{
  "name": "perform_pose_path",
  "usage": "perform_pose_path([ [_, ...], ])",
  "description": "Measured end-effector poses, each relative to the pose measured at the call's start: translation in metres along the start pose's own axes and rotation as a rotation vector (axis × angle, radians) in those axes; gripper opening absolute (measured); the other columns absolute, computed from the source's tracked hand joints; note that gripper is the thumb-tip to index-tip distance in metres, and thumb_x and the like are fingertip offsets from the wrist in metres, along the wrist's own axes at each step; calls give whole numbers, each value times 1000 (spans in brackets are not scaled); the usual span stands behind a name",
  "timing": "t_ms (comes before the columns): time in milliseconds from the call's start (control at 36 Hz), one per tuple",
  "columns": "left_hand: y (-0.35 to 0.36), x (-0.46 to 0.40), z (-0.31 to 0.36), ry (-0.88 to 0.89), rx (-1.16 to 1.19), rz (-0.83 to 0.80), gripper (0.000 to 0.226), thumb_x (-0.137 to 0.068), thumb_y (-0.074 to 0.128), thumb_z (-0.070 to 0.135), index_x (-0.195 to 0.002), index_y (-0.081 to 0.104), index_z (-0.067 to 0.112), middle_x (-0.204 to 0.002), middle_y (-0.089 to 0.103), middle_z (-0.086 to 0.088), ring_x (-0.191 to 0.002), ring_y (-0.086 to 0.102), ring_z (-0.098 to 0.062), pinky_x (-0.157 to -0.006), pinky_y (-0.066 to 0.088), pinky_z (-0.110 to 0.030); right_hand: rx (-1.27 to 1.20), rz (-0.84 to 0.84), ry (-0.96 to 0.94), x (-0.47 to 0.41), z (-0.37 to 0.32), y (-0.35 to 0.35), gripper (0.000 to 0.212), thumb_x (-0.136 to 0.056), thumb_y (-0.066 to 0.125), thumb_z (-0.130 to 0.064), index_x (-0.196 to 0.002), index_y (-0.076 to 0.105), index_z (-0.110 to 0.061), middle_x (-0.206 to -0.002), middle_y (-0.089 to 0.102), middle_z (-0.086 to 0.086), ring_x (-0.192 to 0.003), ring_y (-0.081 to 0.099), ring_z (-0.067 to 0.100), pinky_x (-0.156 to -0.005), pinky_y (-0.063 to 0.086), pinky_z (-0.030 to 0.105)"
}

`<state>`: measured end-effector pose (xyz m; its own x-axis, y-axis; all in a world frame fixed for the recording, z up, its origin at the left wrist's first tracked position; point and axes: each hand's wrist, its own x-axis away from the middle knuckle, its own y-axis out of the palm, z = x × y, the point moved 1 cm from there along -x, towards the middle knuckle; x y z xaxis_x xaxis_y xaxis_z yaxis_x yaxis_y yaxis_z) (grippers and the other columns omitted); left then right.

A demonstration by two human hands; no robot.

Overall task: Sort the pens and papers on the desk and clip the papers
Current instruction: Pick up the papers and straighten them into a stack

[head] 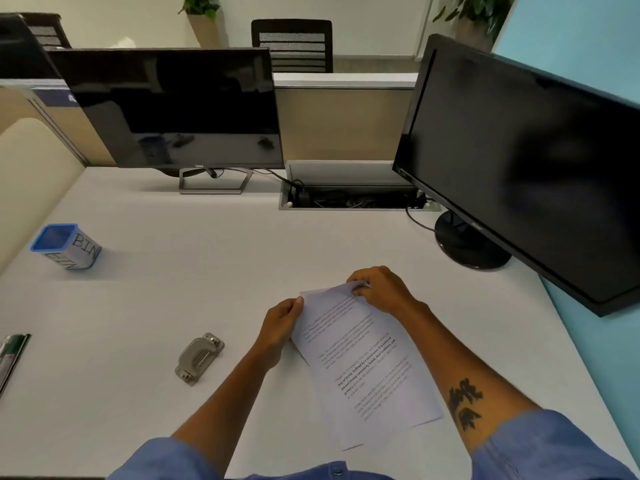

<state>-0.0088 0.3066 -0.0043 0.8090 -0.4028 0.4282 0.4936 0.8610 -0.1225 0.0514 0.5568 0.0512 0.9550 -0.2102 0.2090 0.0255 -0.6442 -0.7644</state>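
A small stack of printed papers point(363, 368) lies in front of me on the white desk point(173, 289), tilted to the right. My left hand point(280, 323) grips the stack's left edge near the top. My right hand point(381, 289) pinches the top right corner. A grey metal clip point(199, 358) lies flat on the desk, to the left of my left forearm and apart from the papers. A blue-rimmed pen holder point(65, 245) marked "BIN" stands at the far left. No pens show clearly.
Two dark monitors stand at the back, one at left point(173, 109) and one at right point(536, 168) on a round base point(471, 244). An open cable tray point(353, 199) sits between them. A dark-edged folder or booklet point(12, 358) pokes in at the left edge.
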Motion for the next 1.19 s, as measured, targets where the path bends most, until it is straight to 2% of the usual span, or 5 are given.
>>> perform_pose_path([
  [361,-9,-13,2,13,-41,29,28,-99,69,34,-88,75,9,-93,76,-12,-79,66,-16,-71,52,-28,-39,64,17,-10,-3,19,21,-98,67,-14,-116,79,-15,-115,78,2,-105,72,20,-94,58,38],
  [528,-8,-21,3,-38,-57,76,31,-97,71,34,-73,72,15,-69,68,9,-71,58,-10,-65,44,-23,-32,85,0,-9,-1,23,25,-100,67,-17,-123,77,-16,-124,76,3,-114,71,19,-100,57,34],
  [861,-9,-20,8,-40,-34,110,38,-100,67,32,-92,71,-6,-91,69,-21,-79,55,-19,-71,41,-32,-46,215,-160,-3,2,28,21,-95,73,-13,-115,80,-12,-132,71,6,-121,68,19,-116,44,38],
  [1000,-15,-21,4,-63,76,115,36,-99,69,26,-94,68,-10,-88,65,-15,-81,62,-27,-70,59,-45,-83,303,-150,2,10,22,18,-94,73,-8,-111,81,-8,-112,79,6,-103,74,21,-97,59,40],
  [1194,-17,-21,1,-134,187,110,25,-96,73,26,-96,77,2,-95,80,-13,-90,77,-36,-68,65,-37,-131,286,139,7,29,17,19,-100,65,-15,-114,78,-12,-109,78,3,-100,72,22,-89,60,39],
])
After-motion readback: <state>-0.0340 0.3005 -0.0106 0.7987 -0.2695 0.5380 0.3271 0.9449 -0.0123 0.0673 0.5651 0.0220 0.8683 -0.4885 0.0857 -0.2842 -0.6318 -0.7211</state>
